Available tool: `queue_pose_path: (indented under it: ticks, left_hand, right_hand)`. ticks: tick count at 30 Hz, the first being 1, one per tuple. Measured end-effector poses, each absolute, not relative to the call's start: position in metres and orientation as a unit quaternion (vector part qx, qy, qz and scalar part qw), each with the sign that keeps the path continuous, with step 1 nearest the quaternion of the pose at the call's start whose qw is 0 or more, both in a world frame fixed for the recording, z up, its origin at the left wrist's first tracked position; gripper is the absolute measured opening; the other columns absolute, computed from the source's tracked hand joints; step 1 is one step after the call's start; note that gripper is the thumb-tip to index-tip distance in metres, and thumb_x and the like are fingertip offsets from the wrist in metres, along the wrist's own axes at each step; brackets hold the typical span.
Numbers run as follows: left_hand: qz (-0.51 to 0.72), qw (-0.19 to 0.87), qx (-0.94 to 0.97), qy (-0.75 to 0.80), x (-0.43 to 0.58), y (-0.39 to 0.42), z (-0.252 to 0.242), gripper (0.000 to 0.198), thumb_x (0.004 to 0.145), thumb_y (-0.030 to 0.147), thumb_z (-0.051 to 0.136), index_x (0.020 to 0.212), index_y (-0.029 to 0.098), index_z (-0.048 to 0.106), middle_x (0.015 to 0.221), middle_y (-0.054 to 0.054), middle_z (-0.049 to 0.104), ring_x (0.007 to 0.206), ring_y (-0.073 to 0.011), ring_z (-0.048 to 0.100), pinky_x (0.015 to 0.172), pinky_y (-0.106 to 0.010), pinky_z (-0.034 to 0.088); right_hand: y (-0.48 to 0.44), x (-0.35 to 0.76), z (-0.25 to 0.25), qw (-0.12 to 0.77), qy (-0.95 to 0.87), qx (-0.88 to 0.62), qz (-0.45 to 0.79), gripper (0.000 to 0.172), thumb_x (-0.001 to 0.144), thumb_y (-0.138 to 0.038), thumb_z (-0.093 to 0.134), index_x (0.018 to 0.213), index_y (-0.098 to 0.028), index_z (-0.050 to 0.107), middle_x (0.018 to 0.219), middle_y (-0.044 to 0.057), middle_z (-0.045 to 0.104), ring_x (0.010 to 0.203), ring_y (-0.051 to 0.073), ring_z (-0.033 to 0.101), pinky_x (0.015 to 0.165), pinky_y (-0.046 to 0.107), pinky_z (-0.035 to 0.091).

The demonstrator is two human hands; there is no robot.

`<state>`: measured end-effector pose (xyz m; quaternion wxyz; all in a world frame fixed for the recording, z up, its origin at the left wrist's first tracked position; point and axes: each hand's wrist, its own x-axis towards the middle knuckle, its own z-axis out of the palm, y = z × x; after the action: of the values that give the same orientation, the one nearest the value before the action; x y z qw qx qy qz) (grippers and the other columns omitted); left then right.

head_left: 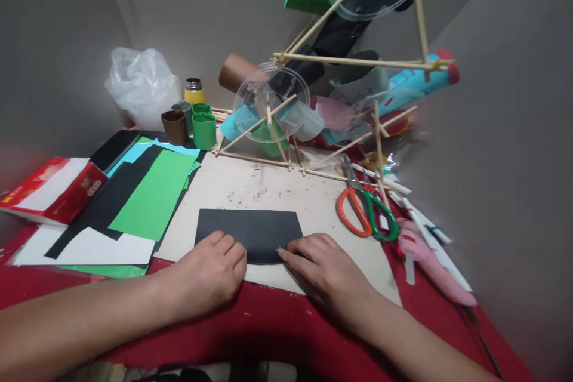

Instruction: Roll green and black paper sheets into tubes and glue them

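1. Black paper lies flat on the beige board, near its front edge.
2. Left hand: fingers curled on the paper's near edge; whether it grips, I cannot tell.
3. Right hand: open, fingertips pressing that same edge.
4. Scissors lie just right.

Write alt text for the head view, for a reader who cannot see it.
The left hand and right hand rest on the near edge of a black paper sheet on a cardboard mat. Scissors lie to the right.
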<state>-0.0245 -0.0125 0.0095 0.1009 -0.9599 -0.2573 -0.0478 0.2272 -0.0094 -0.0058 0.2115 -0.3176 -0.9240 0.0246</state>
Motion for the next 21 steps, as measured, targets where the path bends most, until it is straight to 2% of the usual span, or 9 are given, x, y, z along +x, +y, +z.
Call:
queue_pose_path:
  ticks: [3,8,12,16,21]
  left_hand:
    - [-0.053,0.117,-0.959,-0.253,-0.025,-0.014,0.010,0.013,0.082,0.006,0.050,0.086,0.011,0.061,0.077,-0.010,0.061,0.065,-0.0228,0.051,0.060,-0.037,0.041]
    - [-0.063,0.107,-0.959,-0.253,-0.027,-0.011,0.009,0.012,0.082,0.007,0.050,0.080,0.014,0.059,0.070,-0.007,0.057,0.062,-0.0215,0.049,0.058,-0.035,0.039]
    - [-0.096,0.036,-0.954,-0.282,-0.028,-0.006,0.007,0.016,0.087,0.009,0.048,0.075,0.017,0.056,0.071,-0.004,0.054,0.064,-0.0189,0.045,0.058,-0.032,0.034]
    - [-0.126,-0.063,-0.937,-0.318,-0.025,-0.004,0.000,0.016,0.091,0.014,0.046,0.082,0.020,0.058,0.075,-0.002,0.052,0.066,-0.0172,0.042,0.058,-0.031,0.028]
    - [-0.138,-0.066,-0.944,-0.294,-0.024,-0.001,-0.003,0.021,0.094,0.013,0.042,0.086,0.018,0.060,0.076,-0.002,0.054,0.067,-0.0170,0.041,0.058,-0.032,0.025]
  right_hand:
    - [-0.011,0.218,-0.005,0.210,-0.929,-0.304,0.008,0.027,0.096,-0.011,0.041,0.110,-0.013,0.064,0.091,0.011,0.066,0.079,0.020,0.055,0.071,0.035,0.041]
    - [-0.007,0.211,-0.012,0.228,-0.921,-0.313,0.040,0.020,0.094,-0.011,0.046,0.098,-0.015,0.066,0.081,0.008,0.064,0.072,0.018,0.051,0.067,0.033,0.038]
    - [-0.003,0.213,-0.014,0.251,-0.902,-0.334,0.112,0.015,0.094,-0.016,0.051,0.089,-0.017,0.065,0.078,0.006,0.061,0.072,0.017,0.052,0.065,0.031,0.038]
    - [0.001,0.215,-0.014,0.257,-0.898,-0.333,0.127,0.019,0.094,-0.016,0.049,0.087,-0.019,0.066,0.075,0.004,0.061,0.069,0.016,0.052,0.062,0.030,0.036]
    - [0.004,0.215,-0.019,0.260,-0.902,-0.332,0.089,0.024,0.092,-0.010,0.047,0.083,-0.021,0.067,0.069,0.002,0.061,0.062,0.015,0.049,0.059,0.030,0.031]
